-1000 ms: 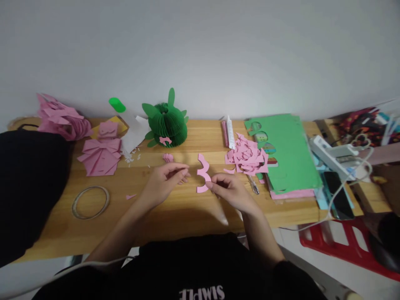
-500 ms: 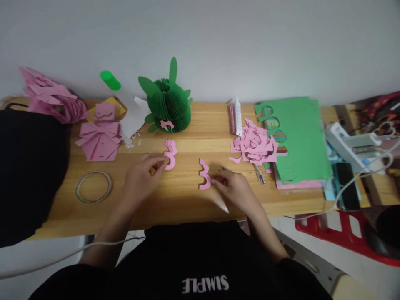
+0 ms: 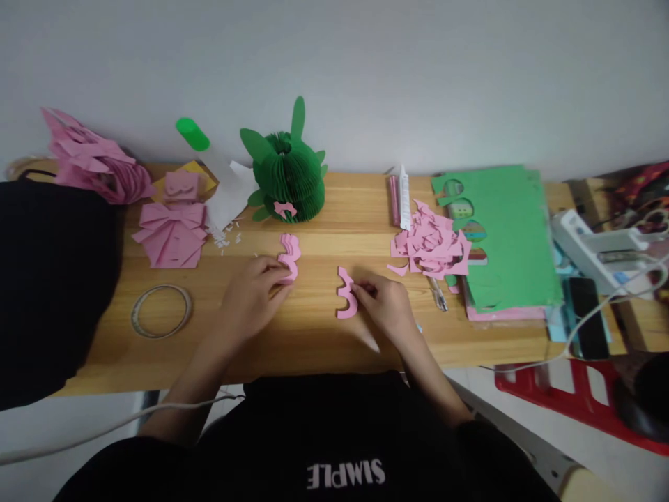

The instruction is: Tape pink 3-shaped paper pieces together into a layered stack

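Observation:
My left hand (image 3: 255, 293) rests on the wooden table (image 3: 313, 335), its fingertips pinched on a small stack of pink scalloped paper cut-outs (image 3: 290, 254). To the right, my right hand (image 3: 383, 304) pinches the edge of a single pink scalloped cut-out (image 3: 345, 295) that lies flat on the wood. A green honeycomb paper cactus (image 3: 287, 174) with a pink piece stuck on its front stands behind both hands, near the wall.
A tape ring (image 3: 161, 311) lies at the left. Folded pink paper (image 3: 171, 234) and a pink heap (image 3: 94, 167) sit at the back left, by a black bag (image 3: 47, 279). Pink scraps (image 3: 431, 245), green card sheets (image 3: 502, 237), a glue tube (image 3: 403, 196), a phone (image 3: 586, 315) are right.
The single cut-out went from held up to lying on the table under my right hand. My left hand reached forward and took hold of the pink stack. The camera tipped downward.

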### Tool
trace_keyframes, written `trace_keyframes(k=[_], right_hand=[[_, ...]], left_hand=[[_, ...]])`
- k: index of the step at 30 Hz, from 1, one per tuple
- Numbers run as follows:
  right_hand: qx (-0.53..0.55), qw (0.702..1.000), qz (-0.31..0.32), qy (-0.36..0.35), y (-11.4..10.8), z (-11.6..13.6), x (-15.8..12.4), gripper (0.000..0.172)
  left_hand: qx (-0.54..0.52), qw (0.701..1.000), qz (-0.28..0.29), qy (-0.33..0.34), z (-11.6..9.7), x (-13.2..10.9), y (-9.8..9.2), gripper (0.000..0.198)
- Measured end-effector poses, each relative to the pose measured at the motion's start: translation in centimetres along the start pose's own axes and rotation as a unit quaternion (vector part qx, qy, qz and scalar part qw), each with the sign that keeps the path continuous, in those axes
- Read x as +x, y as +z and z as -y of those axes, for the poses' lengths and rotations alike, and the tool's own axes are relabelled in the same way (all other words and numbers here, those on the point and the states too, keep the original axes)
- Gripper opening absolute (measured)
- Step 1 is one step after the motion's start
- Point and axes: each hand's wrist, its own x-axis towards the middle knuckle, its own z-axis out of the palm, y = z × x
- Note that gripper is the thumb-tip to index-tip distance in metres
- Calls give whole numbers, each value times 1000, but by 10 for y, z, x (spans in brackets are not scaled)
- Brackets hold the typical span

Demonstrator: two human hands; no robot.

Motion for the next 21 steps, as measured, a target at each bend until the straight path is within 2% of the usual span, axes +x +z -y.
trace_keyframes(k=[6,8,13,21], right_hand=[[15,1000,1,-13,2,0,4,12],[19,1000,1,-12,3,-1,4,12],[22,1000,1,-6,4,-1,6,11],[19,1000,5,-2,3,0,8,11]], left_hand=[[46,983,73,161,-38,1,27,21],[97,972,68,204,-42,-2,38,22],[139,964,37,226,-35,-11,53,23],[144,964,32,221,-34,-22,59,32]])
